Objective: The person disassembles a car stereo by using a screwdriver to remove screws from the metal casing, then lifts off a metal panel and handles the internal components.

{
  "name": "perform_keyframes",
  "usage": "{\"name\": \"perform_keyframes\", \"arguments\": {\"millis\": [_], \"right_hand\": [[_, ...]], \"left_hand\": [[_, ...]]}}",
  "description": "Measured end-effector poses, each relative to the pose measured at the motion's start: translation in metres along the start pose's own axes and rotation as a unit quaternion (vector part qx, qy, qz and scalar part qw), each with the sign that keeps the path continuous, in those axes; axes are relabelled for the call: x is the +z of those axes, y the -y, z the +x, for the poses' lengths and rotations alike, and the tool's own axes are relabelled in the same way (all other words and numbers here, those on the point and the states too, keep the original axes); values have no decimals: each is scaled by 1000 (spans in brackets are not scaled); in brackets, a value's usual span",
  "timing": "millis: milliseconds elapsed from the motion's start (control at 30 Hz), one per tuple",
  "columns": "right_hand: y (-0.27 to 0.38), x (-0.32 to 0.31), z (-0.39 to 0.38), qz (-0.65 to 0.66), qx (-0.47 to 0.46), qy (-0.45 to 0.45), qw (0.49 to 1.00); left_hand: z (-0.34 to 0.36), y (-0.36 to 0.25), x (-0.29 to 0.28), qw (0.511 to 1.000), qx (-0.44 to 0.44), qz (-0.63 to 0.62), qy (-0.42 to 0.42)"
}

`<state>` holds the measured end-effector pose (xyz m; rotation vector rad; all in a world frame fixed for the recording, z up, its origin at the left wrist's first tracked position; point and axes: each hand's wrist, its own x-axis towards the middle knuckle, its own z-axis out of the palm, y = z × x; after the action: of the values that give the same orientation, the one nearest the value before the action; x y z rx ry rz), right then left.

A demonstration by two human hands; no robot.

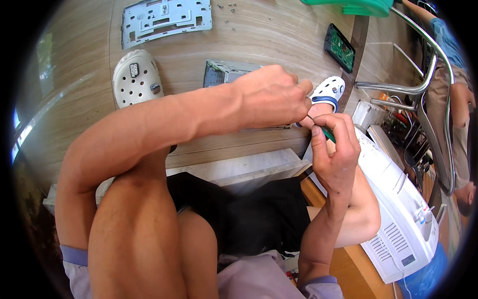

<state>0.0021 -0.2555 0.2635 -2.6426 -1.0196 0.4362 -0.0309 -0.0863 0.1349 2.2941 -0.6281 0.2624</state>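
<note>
My left hand [276, 94] reaches across from the left with its fingers curled shut, knuckles up. Whatever it grips is hidden behind the fingers. Right beside it, my right hand [336, 144] pinches a thin tool with a green handle [328, 134], which looks like a small screwdriver. Its slender dark shaft points at the left hand's fingertips. Below and behind my left forearm stands a grey metal box [226, 73], partly covered by the arm. Farther off lies a flat, pale blue-grey metal panel [167, 23] with cut-outs.
Several small screws [229, 6] lie on the floor by the panel. A green circuit board in a black frame [340, 48] rests at the far right. A chrome-legged chair [423, 89] and a white appliance [398, 209] stand to the right. Another person [450, 84] is at the right edge.
</note>
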Motion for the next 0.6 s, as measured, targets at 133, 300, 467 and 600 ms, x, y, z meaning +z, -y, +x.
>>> {"name": "perform_keyframes", "arguments": {"millis": [133,300,467,600], "right_hand": [[0,-4,-2,6,18,-4,1000],[-1,-4,-13,-18,53,-35,998],[2,-23,-25,-12,105,-81,991],[-3,-27,-39,-16,95,-81,992]], "left_hand": [[3,-4,3,999,5,41,1],[4,-9,5,992,20,128,4],[9,-18,-2,969,26,221,106],[11,-22,3,965,5,223,141]]}}
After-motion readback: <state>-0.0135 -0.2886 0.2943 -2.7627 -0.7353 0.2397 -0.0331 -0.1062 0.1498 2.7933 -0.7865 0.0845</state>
